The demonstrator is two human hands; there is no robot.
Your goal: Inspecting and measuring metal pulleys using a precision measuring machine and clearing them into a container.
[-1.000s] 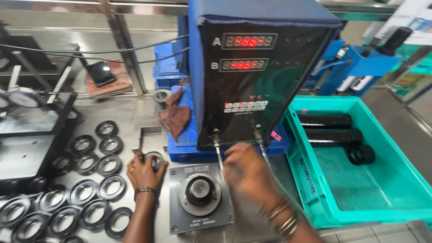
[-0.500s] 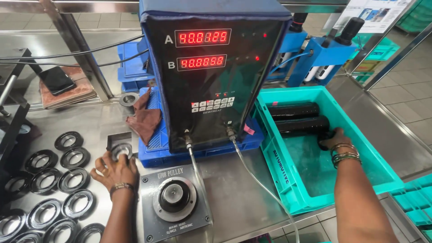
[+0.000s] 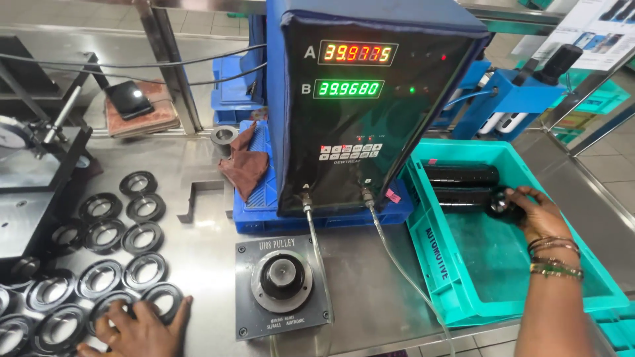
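My right hand (image 3: 537, 213) reaches into the teal crate (image 3: 463, 297) and is closed on a black pulley ring (image 3: 501, 205), set against two stacked rows of black rings (image 3: 461, 175). My left hand (image 3: 140, 328) rests at the lower left on a black pulley ring (image 3: 161, 297) among several rings lying flat on the steel table (image 3: 205, 264). Between the hands sits a square grey gauge fixture (image 3: 282, 286) with an empty round plug. Two thin hoses run from it up to the dark display box (image 3: 367, 99) with red and green number readouts.
A blue crate (image 3: 264, 198) holds the display box, with a brown rag (image 3: 245, 168) draped on it. A small metal cup (image 3: 224, 137), a phone on a brown pad (image 3: 132, 102), a black dial stand (image 3: 40, 152) at left and a blue fixture (image 3: 509, 99) at back right.
My left hand has moved from the ring near the fixture's upper left down to the rings at the front left. My right hand pushed its ring against the rows in the crate. One readout turned green.
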